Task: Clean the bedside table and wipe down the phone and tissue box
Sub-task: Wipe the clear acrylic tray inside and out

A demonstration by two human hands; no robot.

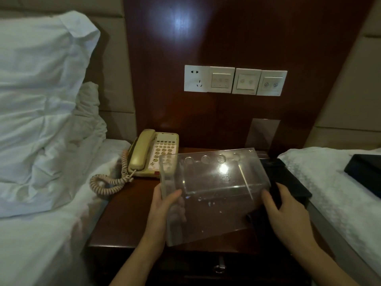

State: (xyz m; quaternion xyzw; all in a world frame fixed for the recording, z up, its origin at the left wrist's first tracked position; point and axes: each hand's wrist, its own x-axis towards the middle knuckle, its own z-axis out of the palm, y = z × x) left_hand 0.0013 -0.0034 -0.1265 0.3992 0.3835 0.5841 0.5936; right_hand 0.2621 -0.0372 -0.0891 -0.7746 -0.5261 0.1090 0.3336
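- Hands hold a clear acrylic box (214, 193) between them, tilted up over the bedside table (123, 215), just below the centre of the view.
- Left hand (165, 205), at about 7 o'clock from the centre, grips the box's left wall: the thumb lies on the near face, and the other fingers show blurred through the plastic behind it.
- Right hand (282, 207), at about 5 o'clock, lies against the box's right end with fingers nearly straight and spread, fingertips touching the clear wall; whether the thumb hooks round it I cannot tell.
- Four round holes run along the box's upper edge, and pale specks dot its near panel.
- Phone (153, 153), cream with a corded handset in its cradle, sits on the table's back left, at 10 o'clock from the box; the box's upper left corner overlaps it in the view. Its coiled cord (111, 182) hangs over the table's left edge onto the white bed (41, 234).
- Dark flat object (288, 178) lies just right of the box, at 3 o'clock from it; whether this is the tissue box I cannot tell.
- Switch and socket panel (235, 81) is on the wooden wall at 12 o'clock, and a white pillow (41, 100) fills 9 o'clock.
- Second bed (329, 193) lies at 3 o'clock.
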